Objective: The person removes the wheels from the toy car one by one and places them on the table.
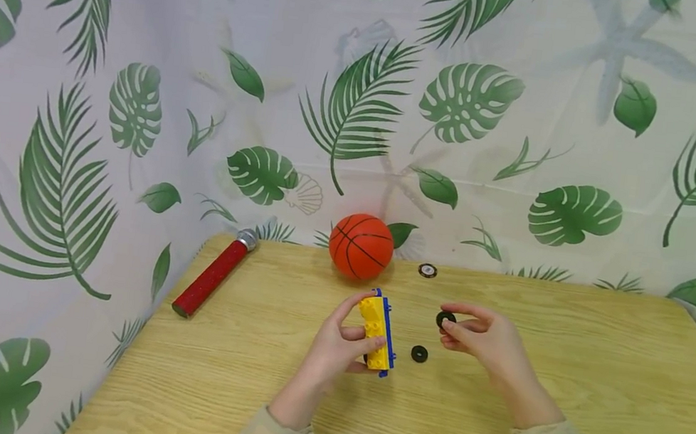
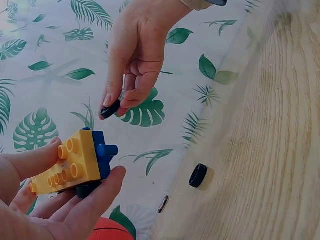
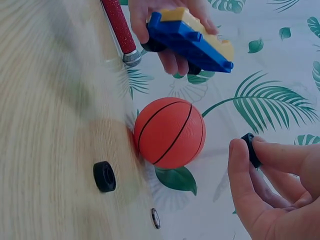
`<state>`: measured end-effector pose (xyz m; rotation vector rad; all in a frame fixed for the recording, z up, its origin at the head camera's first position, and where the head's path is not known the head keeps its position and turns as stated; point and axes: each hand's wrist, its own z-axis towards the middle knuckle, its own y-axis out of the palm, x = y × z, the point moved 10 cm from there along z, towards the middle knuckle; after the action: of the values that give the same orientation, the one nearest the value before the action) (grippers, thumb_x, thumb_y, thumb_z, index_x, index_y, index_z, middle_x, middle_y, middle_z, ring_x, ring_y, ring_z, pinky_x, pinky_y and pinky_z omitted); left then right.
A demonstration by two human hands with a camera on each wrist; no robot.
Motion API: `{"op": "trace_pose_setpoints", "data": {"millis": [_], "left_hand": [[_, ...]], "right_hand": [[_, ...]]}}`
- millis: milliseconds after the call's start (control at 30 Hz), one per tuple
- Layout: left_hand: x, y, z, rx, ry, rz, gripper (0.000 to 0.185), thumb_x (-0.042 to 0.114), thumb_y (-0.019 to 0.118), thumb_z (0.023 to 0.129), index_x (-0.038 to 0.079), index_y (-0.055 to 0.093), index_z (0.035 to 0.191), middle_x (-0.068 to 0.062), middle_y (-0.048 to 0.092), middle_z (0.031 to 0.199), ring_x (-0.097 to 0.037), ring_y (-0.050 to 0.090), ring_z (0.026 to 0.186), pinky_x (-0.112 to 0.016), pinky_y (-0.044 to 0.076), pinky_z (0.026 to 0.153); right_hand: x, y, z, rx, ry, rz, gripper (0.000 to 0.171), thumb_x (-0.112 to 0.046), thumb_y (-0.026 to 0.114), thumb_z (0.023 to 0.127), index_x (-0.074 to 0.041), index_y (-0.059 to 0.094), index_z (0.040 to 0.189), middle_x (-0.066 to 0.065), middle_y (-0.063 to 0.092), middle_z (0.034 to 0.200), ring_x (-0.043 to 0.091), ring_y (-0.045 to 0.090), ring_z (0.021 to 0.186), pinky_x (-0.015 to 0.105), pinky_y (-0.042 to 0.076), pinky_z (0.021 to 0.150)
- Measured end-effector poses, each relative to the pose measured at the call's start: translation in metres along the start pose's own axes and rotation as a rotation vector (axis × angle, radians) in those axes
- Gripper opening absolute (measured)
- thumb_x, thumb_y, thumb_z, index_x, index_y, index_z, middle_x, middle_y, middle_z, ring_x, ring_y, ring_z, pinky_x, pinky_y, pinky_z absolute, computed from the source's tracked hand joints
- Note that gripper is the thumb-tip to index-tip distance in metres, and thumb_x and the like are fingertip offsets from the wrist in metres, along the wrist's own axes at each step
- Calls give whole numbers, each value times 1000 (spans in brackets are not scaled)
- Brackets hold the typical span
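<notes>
My left hand (image 1: pixel 336 348) grips a toy car body (image 1: pixel 377 333), yellow studded bricks on a blue base, tilted up on its side over the table. Black wheels (image 3: pixel 155 46) sit along one side of the base, while blue axle pegs (image 2: pixel 108 150) stick out bare on the other. Between thumb and fingers my right hand (image 1: pixel 495 341) pinches a small black toy wheel (image 3: pixel 251 150), held apart from the car body and to its right. Another black wheel (image 1: pixel 419 354) lies on the wooden table between the two hands.
An orange basketball (image 1: pixel 361 246) sits at the table's back edge, beside a small round poker chip (image 1: pixel 428 270). To the left lies a red microphone (image 1: pixel 215 275) with a silver head. A leaf-patterned cloth (image 1: pixel 358 125) hangs behind and left of the wooden table (image 1: pixel 612 390).
</notes>
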<state>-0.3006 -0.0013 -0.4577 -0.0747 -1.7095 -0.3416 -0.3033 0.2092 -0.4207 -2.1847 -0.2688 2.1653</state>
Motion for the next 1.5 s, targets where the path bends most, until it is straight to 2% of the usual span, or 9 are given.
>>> {"op": "trace_pose_setpoints", "data": {"millis": [267, 500, 767, 900, 1033, 1133, 1300, 1500], "left_hand": [[4, -1, 0, -8, -1, 5, 69, 0, 69, 90, 35, 46, 144, -22, 72, 110, -29, 72, 89, -49, 62, 70], [8, -1, -1, -1, -3, -1, 69, -1, 70, 89, 35, 46, 144, -22, 71, 110, -29, 72, 89, -52, 61, 71], [8, -2, 0, -4, 1, -1, 67, -1, 68, 90, 34, 47, 143, -23, 71, 111, -29, 72, 89, -50, 61, 71], [7, -4, 0, 12, 1, -6, 68, 0, 69, 90, 35, 46, 143, -22, 71, 112, -29, 72, 90, -49, 62, 70], [6, -5, 0, 19, 0, -7, 68, 1, 69, 90, 36, 46, 143, -22, 71, 113, -29, 72, 91, -49, 62, 71], [6, -5, 0, 21, -2, -3, 68, 1, 69, 90, 36, 46, 143, -22, 71, 112, -29, 72, 91, -50, 61, 71], [6, -5, 0, 20, -7, 0, 69, 0, 69, 90, 36, 45, 144, -21, 71, 112, -29, 72, 89, -50, 61, 72], [7, -5, 0, 23, -8, -1, 69, 0, 68, 91, 36, 45, 144, -21, 71, 111, -28, 72, 89, -49, 62, 70]], "right_hand": [[8, -10, 2, -7, 3, 25, 44, -1, 64, 94, 17, 50, 132, 2, 73, 91, 11, 73, 76, 26, 61, 75], [19, -13, 4, -39, 47, 8, 49, 5, 61, 94, 16, 42, 139, 4, 73, 95, 9, 72, 82, 26, 61, 78], [29, -17, 6, -58, 56, 22, 48, 9, 54, 96, 18, 38, 140, 13, 69, 103, 8, 72, 85, 26, 60, 82], [34, -16, 6, -61, 50, 24, 48, 13, 54, 94, 22, 37, 138, 18, 61, 108, 6, 71, 84, 25, 59, 83], [41, -16, 6, -61, 79, 36, 48, 15, 54, 93, 24, 37, 137, 39, 46, 128, 4, 71, 85, 24, 59, 84], [45, -15, 5, -76, 95, 21, 48, 14, 53, 93, 24, 37, 137, 45, 32, 142, 5, 71, 86, 24, 59, 84], [52, -16, 6, -96, 114, -7, 47, 15, 52, 93, 24, 37, 137, 47, 34, 140, 6, 72, 86, 24, 59, 83], [65, -20, 9, -89, 144, 17, 46, 18, 51, 91, 26, 38, 134, 48, 34, 138, 9, 72, 86, 25, 59, 82]]}}
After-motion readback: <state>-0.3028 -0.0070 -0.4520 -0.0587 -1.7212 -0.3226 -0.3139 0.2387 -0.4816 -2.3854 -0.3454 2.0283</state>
